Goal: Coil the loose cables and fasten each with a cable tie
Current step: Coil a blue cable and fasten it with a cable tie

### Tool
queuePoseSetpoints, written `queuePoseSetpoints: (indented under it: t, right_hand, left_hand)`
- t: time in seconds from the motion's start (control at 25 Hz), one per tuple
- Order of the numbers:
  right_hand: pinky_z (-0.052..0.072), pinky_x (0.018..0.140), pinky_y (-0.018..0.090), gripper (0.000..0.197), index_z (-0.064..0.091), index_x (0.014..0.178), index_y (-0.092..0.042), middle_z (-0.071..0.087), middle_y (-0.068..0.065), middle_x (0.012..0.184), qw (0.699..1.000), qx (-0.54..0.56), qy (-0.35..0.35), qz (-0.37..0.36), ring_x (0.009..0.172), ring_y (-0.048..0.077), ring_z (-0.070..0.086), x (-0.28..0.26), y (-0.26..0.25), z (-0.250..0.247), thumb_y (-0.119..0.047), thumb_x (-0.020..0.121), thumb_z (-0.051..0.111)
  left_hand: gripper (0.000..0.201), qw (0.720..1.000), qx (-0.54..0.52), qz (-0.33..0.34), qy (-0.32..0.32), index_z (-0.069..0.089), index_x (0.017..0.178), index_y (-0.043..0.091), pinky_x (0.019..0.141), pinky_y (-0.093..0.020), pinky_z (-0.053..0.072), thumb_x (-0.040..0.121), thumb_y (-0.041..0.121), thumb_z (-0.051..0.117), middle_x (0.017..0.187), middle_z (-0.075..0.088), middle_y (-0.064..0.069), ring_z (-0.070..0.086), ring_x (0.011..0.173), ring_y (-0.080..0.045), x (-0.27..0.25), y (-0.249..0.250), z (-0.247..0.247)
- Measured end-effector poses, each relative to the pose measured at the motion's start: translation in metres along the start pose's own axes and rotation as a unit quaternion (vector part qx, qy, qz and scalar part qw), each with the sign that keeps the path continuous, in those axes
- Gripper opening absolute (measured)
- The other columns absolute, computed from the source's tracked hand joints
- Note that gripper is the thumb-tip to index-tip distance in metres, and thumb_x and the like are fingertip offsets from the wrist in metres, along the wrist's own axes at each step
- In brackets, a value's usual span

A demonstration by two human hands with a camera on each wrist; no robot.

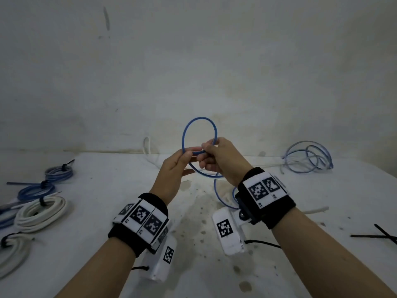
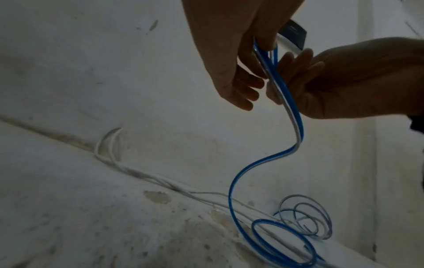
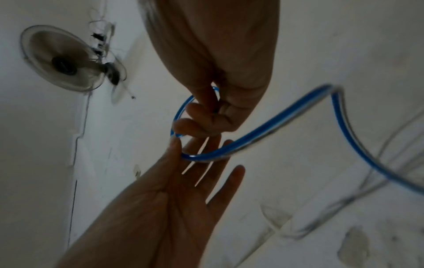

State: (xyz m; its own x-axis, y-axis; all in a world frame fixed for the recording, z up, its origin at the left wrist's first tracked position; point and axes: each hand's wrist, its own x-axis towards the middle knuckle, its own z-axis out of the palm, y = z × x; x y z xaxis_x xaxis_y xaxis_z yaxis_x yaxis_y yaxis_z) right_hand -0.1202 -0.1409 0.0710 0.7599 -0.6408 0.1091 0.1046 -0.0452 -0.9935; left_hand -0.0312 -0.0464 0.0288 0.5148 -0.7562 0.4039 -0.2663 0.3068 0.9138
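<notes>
Cable (image 2: 298, 127), one blue length, is pinched by left hand (image 1: 178, 168) and right hand (image 1: 219, 160) (one loop rises above them). Two black cable ties (image 1: 369, 235) lie crossed at right.

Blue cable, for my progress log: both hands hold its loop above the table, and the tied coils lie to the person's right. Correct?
One thing is wrong: the tied coils lie to the person's left, as the head view shows. The left hand and right hand do hold the blue cable loop above the table.
</notes>
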Motion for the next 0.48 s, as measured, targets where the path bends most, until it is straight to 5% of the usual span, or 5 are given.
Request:
queuePoseSetpoints:
  t: [0.16, 0.32, 0.48]
  right_hand:
    - [0.044, 0.042, 0.014, 0.024, 0.054, 0.111, 0.004, 0.061, 0.001, 0.056, 0.994, 0.094, -0.038, 0.033, 0.042, 0.006, 0.055, 0.008, 0.017, 0.017, -0.013, 0.098, 0.042]
    - [0.045, 0.05, 0.015, 0.011, 0.049, 0.097, -0.008, 0.062, 0.002, 0.065, 0.996, -0.077, -0.027, -0.032, 0.048, 0.004, 0.055, 0.004, 0.025, 0.028, -0.018, 0.096, 0.047]
    - [0.045, 0.06, 0.018, 0.012, 0.049, 0.097, -0.006, 0.064, 0.004, 0.072, 0.997, -0.044, -0.014, -0.062, 0.056, 0.006, 0.057, 0.0, 0.031, 0.031, -0.017, 0.096, 0.045]
  left_hand:
    - [0.02, 0.999, -0.007, 0.031, 0.03, 0.059, 0.102, 0.017, 0.084, -0.02, 0.05, 0.096, 0.012, 0.041, 0.098, 0.065, 0.005, 0.061, 0.091, -0.004, -0.007, -0.012, -0.013]
    - [0.015, 0.996, -0.063, 0.014, 0.068, 0.054, 0.089, 0.004, 0.073, -0.016, 0.052, 0.096, 0.01, 0.042, 0.086, 0.059, -0.005, 0.06, 0.078, -0.005, -0.003, -0.016, -0.02]
    - [0.024, 0.995, -0.086, 0.0, 0.05, 0.059, 0.092, 0.007, 0.074, -0.015, 0.054, 0.097, 0.013, 0.037, 0.091, 0.064, -0.005, 0.064, 0.081, -0.001, -0.003, -0.014, -0.027]
